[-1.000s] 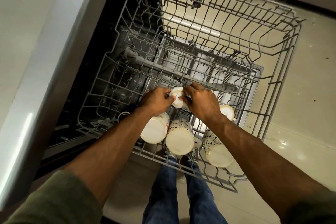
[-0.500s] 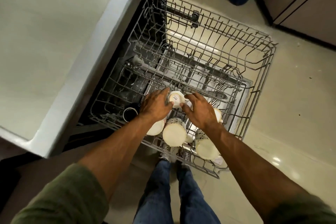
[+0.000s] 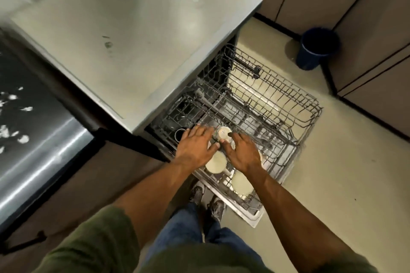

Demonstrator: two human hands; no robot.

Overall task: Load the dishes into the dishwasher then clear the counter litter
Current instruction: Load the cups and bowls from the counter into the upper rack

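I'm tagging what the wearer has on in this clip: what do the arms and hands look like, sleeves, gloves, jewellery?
Both hands are bare: no gloves, rings or watch show on the left hand or the right hand. The forearms are uncovered. Olive-green sleeves are pushed up near the elbows on both arms, plain fabric with no visible markings.

- dishwasher rack (image 3: 288, 104): grey coated wire, matt
- mugs (image 3: 216, 163): cream ceramic, smooth, slight gloss
- countertop (image 3: 133, 29): smooth, dull sheen
- bin (image 3: 317, 51): blue plastic
- floor (image 3: 343, 173): glossy
- sleeves (image 3: 95, 239): green cloth
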